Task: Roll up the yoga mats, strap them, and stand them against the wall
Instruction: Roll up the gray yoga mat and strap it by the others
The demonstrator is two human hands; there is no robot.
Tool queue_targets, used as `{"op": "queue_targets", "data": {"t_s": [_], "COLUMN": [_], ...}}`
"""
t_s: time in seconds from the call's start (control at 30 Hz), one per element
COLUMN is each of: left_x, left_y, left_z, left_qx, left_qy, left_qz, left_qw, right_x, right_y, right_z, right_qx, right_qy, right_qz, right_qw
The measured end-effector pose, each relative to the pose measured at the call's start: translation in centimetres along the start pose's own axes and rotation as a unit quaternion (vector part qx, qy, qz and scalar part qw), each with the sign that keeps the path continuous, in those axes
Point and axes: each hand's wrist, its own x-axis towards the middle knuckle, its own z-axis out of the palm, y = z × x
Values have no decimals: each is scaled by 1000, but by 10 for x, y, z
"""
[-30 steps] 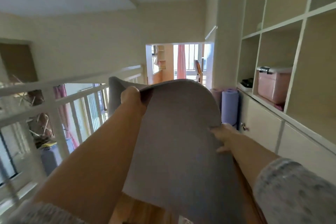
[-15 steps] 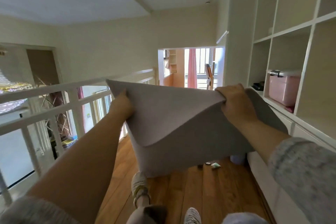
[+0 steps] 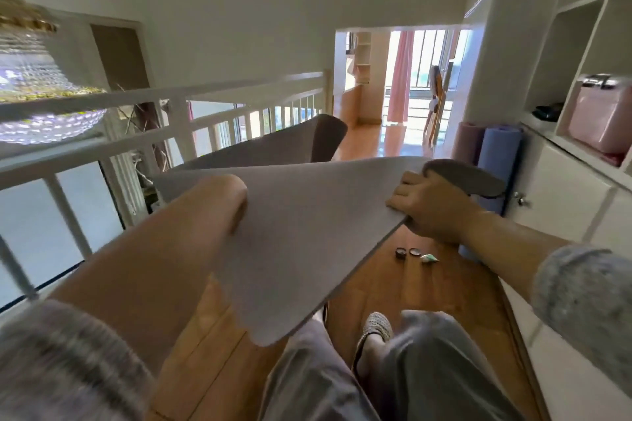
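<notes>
A grey yoga mat (image 3: 301,225) hangs unrolled in the air in front of me, lying almost flat, with its far end (image 3: 307,143) curling up by the railing. My right hand (image 3: 431,205) grips the mat's right edge, where a flap folds over the fingers. My left hand (image 3: 234,193) holds the left side; its fingers are hidden under the mat. Two rolled mats, one pink (image 3: 466,143) and one purple (image 3: 499,161), stand upright against the wall by the white cabinet.
A white railing (image 3: 171,102) runs along the left, with a chandelier (image 3: 34,79) beyond it. White shelving with a pink box (image 3: 602,120) lines the right. Two round lids (image 3: 407,253) and a small packet (image 3: 429,258) lie on the wooden floor (image 3: 427,290). My slippered foot (image 3: 376,328) is below the mat.
The mat has come down from an upright sheet to a nearly flat one. Both hands have dropped lower, and the standing rolled mats are back in view.
</notes>
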Motion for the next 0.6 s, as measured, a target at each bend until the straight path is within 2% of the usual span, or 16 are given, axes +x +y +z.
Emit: {"op": "queue_targets", "data": {"t_s": [0.03,0.1,0.17,0.23,0.3,0.37,0.43,0.5,0.57,0.6], "left_x": [-7,-12,-27,-32,-31,-23,-26,-26,-31,-28], "left_y": [2,9,26,52,69,71,70,72,67,63], "left_z": [-4,-8,-7,0,9,13,13,9,4,3], "left_qx": [1,-83,-225,-264,-233,-206,-142,-63,-30,-27], "left_qy": [18,58,15,-48,-75,-81,-58,32,128,153], "left_qz": [12,86,146,184,213,209,201,216,218,214], "left_qw": [1000,991,963,946,946,952,968,974,967,964], "right_x": [6,19,33,46,54,57,60,62,62,59], "right_y": [-7,-23,-38,-51,-59,-64,-68,-68,-59,-51], "right_z": [1,0,0,-2,1,1,3,6,12,16], "right_qx": [7,32,76,99,94,95,119,170,214,222], "right_qy": [-14,-45,-61,-91,-117,-141,-148,-122,-103,-120], "right_qz": [-1,6,21,35,29,40,51,62,103,132], "right_qw": [1000,998,995,990,988,985,980,976,966,959]}}
